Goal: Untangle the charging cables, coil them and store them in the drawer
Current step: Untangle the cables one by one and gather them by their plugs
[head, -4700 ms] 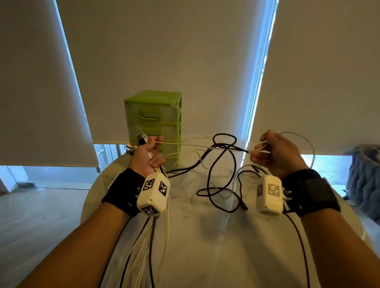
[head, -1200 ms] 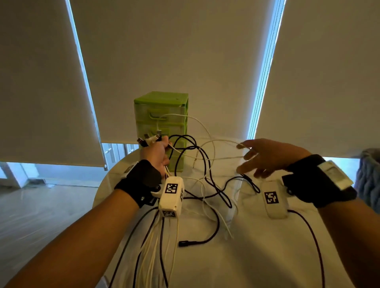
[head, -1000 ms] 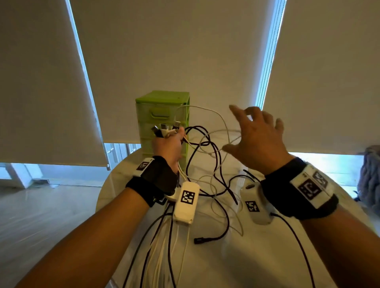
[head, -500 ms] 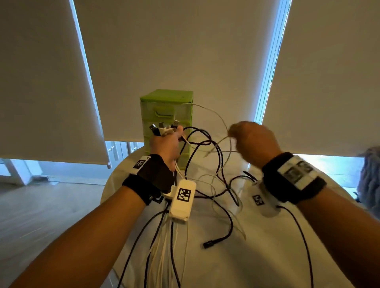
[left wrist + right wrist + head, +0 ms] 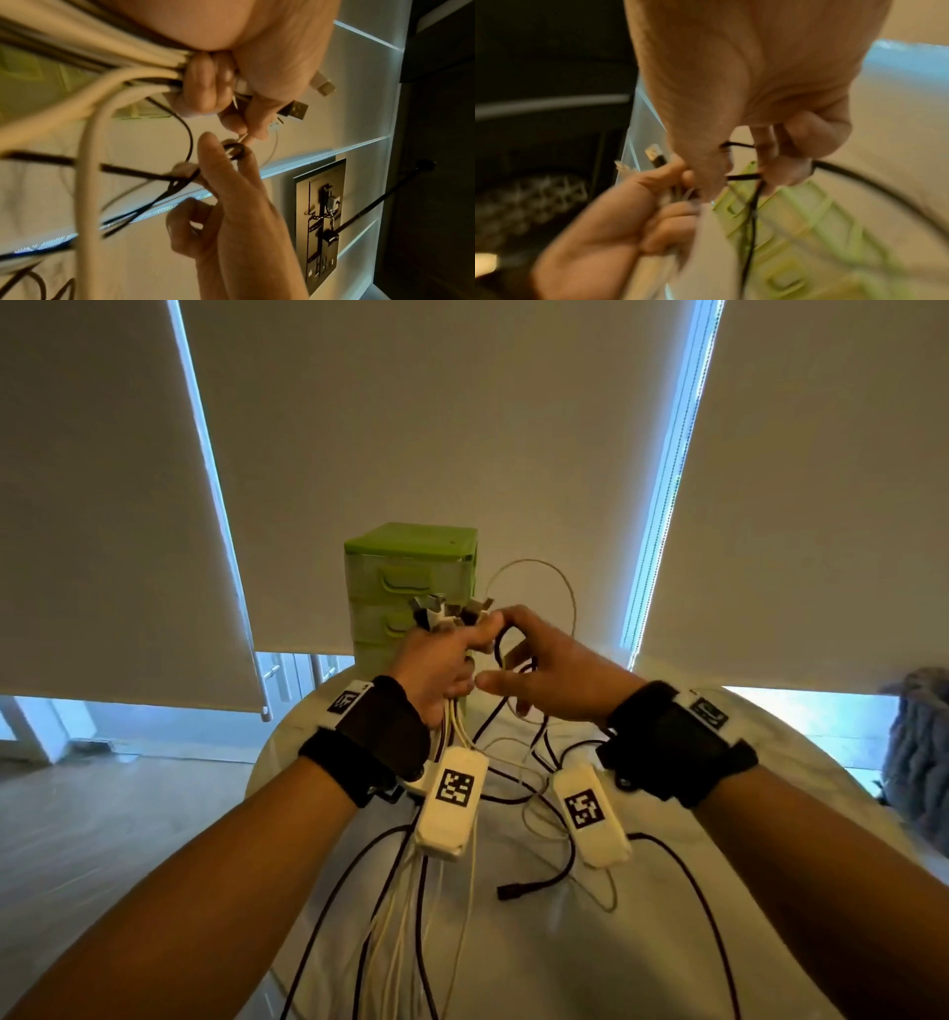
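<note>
Left hand [image 5: 440,666]: fist closed round a bundle of white and black cables [image 5: 107,67], plug ends [image 5: 447,611] sticking up past the knuckles (several USB-type, one black).
Right hand [image 5: 552,677]: just beside the left, fingertips touching it; fingers [image 5: 218,162] curled, pinching a small black loop [image 5: 234,151] of cable.
Cables, loose part: white loop [image 5: 534,588] arching above the right hand; black and white strands hanging from both hands onto the table [image 5: 590,958], tangled; one black plug [image 5: 508,891] lying free.
Drawer unit [image 5: 411,567]: green, upright on the table directly behind the hands, visible drawers closed.
Blinds [image 5: 462,428]: drawn, behind.
</note>
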